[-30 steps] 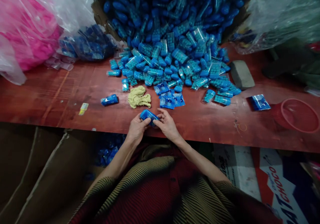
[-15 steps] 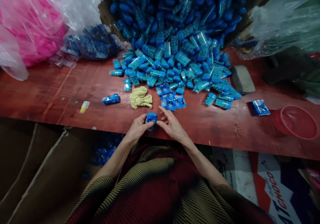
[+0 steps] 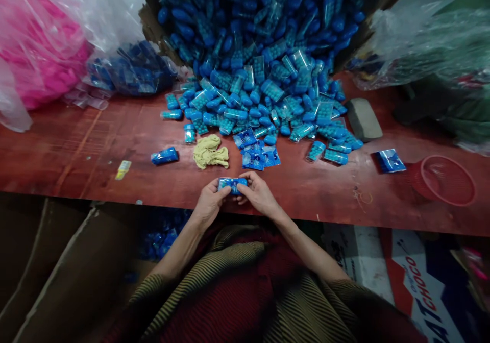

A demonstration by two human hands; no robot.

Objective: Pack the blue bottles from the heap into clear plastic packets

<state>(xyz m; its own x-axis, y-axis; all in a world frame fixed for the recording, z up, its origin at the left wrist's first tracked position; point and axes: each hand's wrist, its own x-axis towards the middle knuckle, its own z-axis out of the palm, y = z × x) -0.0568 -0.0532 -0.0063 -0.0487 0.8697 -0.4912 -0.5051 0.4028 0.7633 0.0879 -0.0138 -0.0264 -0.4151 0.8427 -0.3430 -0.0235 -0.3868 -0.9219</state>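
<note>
Between my two hands lies a small blue-wrapped bottle [image 3: 233, 184], held sideways near the table's front edge. My left hand [image 3: 210, 200] is closed on its left end, thumb on top. My right hand [image 3: 257, 192] pinches its right end between thumb and fingers. Just beyond are flat blue printed wrappers [image 3: 253, 158] in a loose stack and a crumpled yellowish cloth or glove [image 3: 210, 152]. Another blue-wrapped bottle [image 3: 164, 155] lies to the left. Behind them spreads a big heap of clear bottles with blue caps and blue beads [image 3: 245, 93].
A red plastic basket [image 3: 415, 179] stands at the right, beside a blue packet [image 3: 389, 160]. A grey block [image 3: 363, 120] sits right of the heap. Plastic bags with pink [image 3: 42, 52] and blue pieces [image 3: 130, 70] are at the left. Cartons [image 3: 413, 276] stand below the table.
The wrapped bottle was tilted, then upright in my left hand with my right hand apart from it. Now it lies sideways and my right hand has closed on its right end.
</note>
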